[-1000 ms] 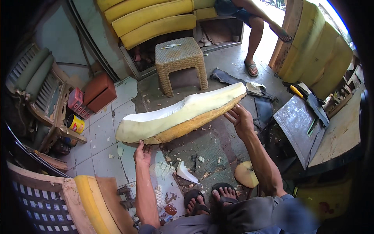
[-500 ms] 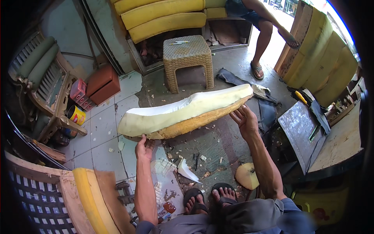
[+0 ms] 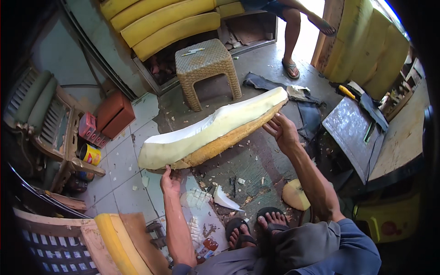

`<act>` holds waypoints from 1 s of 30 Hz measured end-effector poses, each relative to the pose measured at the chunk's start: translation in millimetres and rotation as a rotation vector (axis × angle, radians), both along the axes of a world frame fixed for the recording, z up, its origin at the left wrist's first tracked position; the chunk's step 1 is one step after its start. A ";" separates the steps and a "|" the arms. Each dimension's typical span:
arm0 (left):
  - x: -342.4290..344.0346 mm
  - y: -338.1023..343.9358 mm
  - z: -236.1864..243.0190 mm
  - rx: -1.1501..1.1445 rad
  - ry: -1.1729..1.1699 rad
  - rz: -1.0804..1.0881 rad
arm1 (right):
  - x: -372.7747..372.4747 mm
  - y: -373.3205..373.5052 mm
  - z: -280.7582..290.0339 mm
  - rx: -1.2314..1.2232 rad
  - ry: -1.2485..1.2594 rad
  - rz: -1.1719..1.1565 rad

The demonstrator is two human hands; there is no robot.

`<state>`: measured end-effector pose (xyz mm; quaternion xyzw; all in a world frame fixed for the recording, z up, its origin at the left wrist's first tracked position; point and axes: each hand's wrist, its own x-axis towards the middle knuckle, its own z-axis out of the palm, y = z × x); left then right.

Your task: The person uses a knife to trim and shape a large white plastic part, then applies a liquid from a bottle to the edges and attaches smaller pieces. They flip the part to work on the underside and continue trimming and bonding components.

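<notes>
Foam (image 3: 215,130), long and two-layered, pale above and tan beneath, is held up over the floor (image 3: 270,169), slanting upward in view toward its right end. The left hand (image 3: 171,180) has its grip pinching the lower edge near the left end, thumb showing and fingers partly hidden underneath. The right hand (image 3: 285,133) has its grip closed on the lower edge at the other end, fingers bent, some fingertips out of sight. Past the foam stands a stool (image 3: 206,62) with pens (image 3: 193,52) on its top. Nearer the feet (image 3: 275,217), a white scrap (image 3: 224,199) and a round pad (image 3: 295,195) lie on the floor. A red box (image 3: 114,114) stands to the left, a tilted board (image 3: 353,137) to the right.
</notes>
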<state>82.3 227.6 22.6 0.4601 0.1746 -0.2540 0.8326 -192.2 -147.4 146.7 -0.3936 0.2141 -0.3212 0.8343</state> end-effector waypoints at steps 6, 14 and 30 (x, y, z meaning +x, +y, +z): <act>-16.4 -4.4 10.1 -0.018 -0.025 -0.124 | -8.4 -2.7 1.8 0.014 0.039 -0.039; -57.0 38.4 -15.6 0.144 -0.004 -0.216 | -33.5 2.7 -41.9 0.026 0.135 -0.062; -289.8 165.8 36.8 1.537 -0.717 -0.955 | -116.8 -24.4 -175.1 0.123 0.519 0.035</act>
